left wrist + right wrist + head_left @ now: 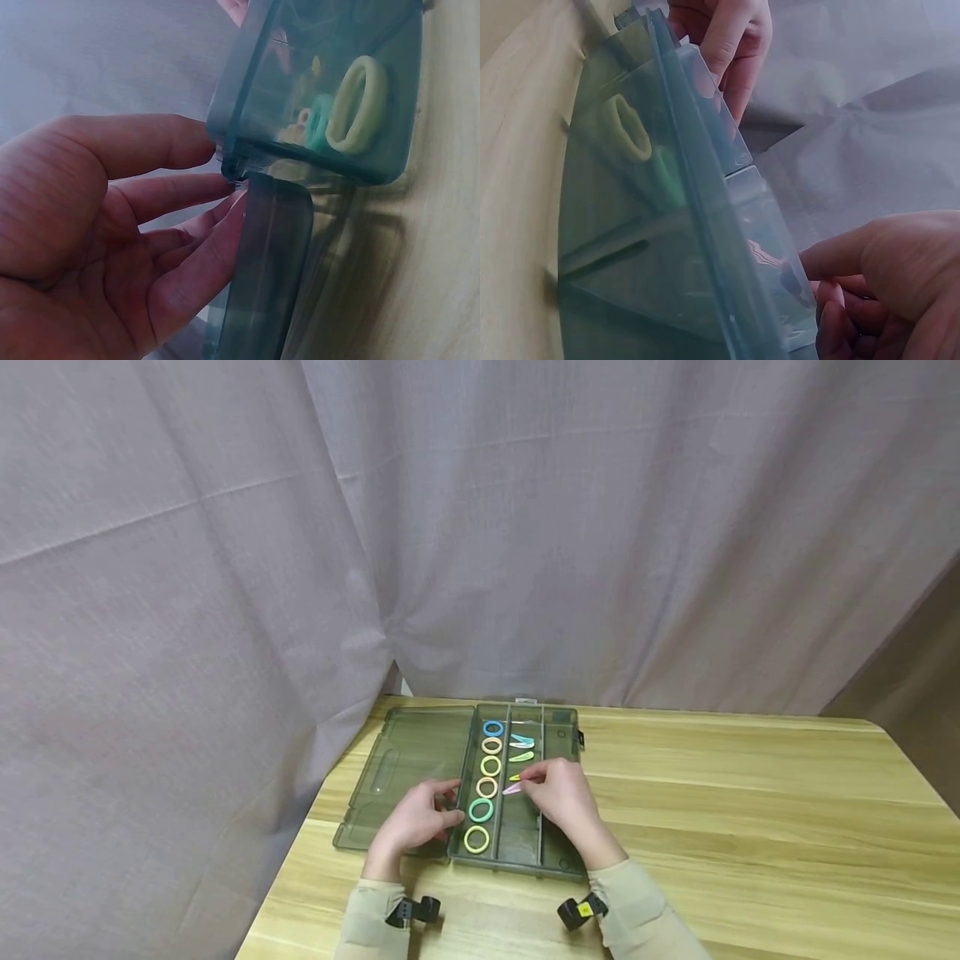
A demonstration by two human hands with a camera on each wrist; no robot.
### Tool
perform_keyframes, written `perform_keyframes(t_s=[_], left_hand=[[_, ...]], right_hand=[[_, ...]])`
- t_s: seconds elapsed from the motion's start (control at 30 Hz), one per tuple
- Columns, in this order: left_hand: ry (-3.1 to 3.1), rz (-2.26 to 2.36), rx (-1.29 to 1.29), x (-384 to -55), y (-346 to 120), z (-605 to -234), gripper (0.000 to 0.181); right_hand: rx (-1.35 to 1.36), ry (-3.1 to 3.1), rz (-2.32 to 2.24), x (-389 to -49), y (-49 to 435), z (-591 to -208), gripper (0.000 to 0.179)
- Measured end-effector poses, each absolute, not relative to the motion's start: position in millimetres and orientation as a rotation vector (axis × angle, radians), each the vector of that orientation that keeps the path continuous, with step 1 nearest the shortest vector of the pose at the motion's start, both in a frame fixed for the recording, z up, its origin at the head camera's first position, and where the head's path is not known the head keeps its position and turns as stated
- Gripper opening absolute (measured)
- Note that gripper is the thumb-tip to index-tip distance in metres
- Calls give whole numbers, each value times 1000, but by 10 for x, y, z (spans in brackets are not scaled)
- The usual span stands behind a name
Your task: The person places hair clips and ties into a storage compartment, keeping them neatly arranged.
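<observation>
A translucent green divided box (517, 863) lies opened on the table. Coiled in its left compartment is a row of coloured hair ties (481, 810); a pale yellow hair tie (358, 105) is nearest the front. The middle compartment holds blue hair clips (522, 742), a green hair clip (521, 757) and a yellow hair clip (515, 777). My right hand (558, 793) reaches over that compartment and pinches a pink hair clip (512, 789), its fingertips partly hidden. My left hand (417, 817) rests at the hinge side, thumb at the box rim and fingers against the lid (420, 735).
The wooden table (750, 810) extends to the right of the box. A grey curtain (525, 527) hangs behind the table and along its left side. A dark latch (581, 741) sticks out from the box's right side.
</observation>
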State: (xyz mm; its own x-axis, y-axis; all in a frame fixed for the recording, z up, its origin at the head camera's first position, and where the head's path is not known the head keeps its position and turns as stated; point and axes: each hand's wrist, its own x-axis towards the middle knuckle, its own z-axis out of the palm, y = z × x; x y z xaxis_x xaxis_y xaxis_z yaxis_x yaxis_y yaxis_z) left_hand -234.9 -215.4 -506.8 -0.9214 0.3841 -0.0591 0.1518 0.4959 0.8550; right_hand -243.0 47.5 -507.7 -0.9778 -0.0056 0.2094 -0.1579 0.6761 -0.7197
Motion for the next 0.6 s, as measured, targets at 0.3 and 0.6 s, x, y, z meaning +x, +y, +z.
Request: perform_keyframes(t_s=[0.3,0.6], left_hand=[[2499,1392,462,-2352,-2165,-5065,63],[2494,1398,458,-2346,-2165,-5060,64]], right_hand=[[146,-2742,1055,-2442,452,-5073,6],[192,-2793,923,-2460,433,-5058,7]])
